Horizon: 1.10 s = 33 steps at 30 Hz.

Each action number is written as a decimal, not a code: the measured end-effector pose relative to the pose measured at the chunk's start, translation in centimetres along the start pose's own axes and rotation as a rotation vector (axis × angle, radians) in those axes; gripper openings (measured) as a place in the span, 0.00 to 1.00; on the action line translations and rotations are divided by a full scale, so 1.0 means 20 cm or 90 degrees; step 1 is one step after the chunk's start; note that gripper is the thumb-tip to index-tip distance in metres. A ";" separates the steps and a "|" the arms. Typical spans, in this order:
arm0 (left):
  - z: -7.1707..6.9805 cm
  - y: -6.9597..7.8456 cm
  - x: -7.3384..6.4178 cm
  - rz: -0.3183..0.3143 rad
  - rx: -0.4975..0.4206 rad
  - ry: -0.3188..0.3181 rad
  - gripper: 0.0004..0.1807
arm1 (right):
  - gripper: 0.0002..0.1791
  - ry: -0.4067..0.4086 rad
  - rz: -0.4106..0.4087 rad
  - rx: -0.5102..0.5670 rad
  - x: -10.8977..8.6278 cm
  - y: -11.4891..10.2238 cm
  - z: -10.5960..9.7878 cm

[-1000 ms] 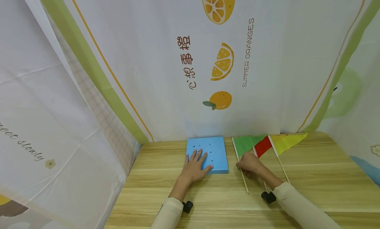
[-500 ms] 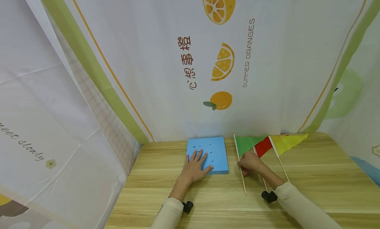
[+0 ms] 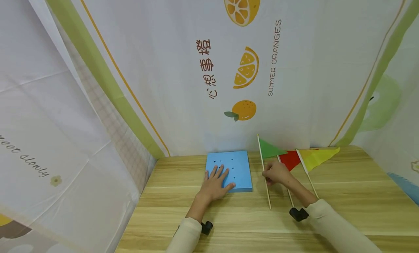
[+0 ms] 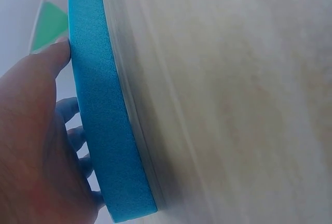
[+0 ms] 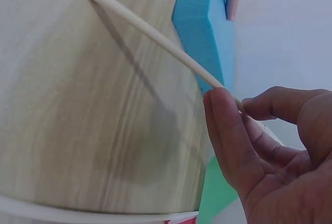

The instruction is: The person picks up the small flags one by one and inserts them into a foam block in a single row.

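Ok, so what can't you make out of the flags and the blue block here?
Head view: the left hand covers part of the blue block's top.
Head view: the holes are too small to judge their depth.
Left wrist view: the block hides part of the green flag.
Right wrist view: the bottom edge cuts off the red flag.

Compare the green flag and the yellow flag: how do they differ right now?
The green flag is pinched in the right hand; the yellow flag is not held. The green flag is tilted up with its top raised, while the yellow flag lies on the table. Both have triangular cloth on thin, pale sticks.
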<state>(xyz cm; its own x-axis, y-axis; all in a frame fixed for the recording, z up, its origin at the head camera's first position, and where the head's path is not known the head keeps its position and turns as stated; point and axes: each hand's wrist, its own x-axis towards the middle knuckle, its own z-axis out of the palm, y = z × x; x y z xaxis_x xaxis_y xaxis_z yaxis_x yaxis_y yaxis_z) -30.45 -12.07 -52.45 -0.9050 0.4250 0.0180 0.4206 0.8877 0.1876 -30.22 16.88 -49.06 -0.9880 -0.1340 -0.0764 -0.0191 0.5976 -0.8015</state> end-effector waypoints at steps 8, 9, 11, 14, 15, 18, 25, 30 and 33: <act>0.00 0.00 0.00 0.003 -0.007 0.002 0.43 | 0.06 0.023 -0.014 0.044 0.02 -0.03 -0.04; 0.00 0.00 0.00 0.004 -0.009 0.004 0.42 | 0.06 0.026 -0.016 0.052 0.02 -0.04 -0.04; 0.00 0.00 0.00 0.004 -0.010 0.003 0.42 | 0.06 0.032 -0.018 0.069 0.02 -0.05 -0.05; 0.00 0.00 0.01 0.005 -0.015 0.009 0.42 | 0.07 0.034 -0.037 0.080 0.03 -0.07 -0.06; 0.00 0.00 0.01 0.006 -0.016 0.009 0.42 | 0.07 0.036 -0.042 0.083 0.03 -0.08 -0.07; 0.00 0.00 0.01 0.005 -0.017 0.008 0.42 | 0.06 0.042 -0.060 0.084 0.04 -0.09 -0.07; 0.00 0.00 0.01 -0.001 -0.012 0.000 0.43 | 0.06 0.056 -0.084 0.085 0.06 -0.13 -0.08; -0.01 0.01 0.00 -0.003 -0.012 -0.002 0.43 | 0.05 0.059 -0.104 0.103 0.10 -0.17 -0.09; 0.00 0.00 0.00 -0.006 -0.013 -0.005 0.43 | 0.05 0.057 -0.107 0.088 0.11 -0.19 -0.09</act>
<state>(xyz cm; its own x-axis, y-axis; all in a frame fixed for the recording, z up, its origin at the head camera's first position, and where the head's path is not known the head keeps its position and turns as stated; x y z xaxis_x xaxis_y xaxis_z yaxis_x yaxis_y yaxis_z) -30.49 -11.97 -52.43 -0.9082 0.4185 0.0093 0.4111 0.8875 0.2081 -32.70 15.80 -45.13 -0.9824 -0.1484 0.1136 -0.1700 0.4579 -0.8726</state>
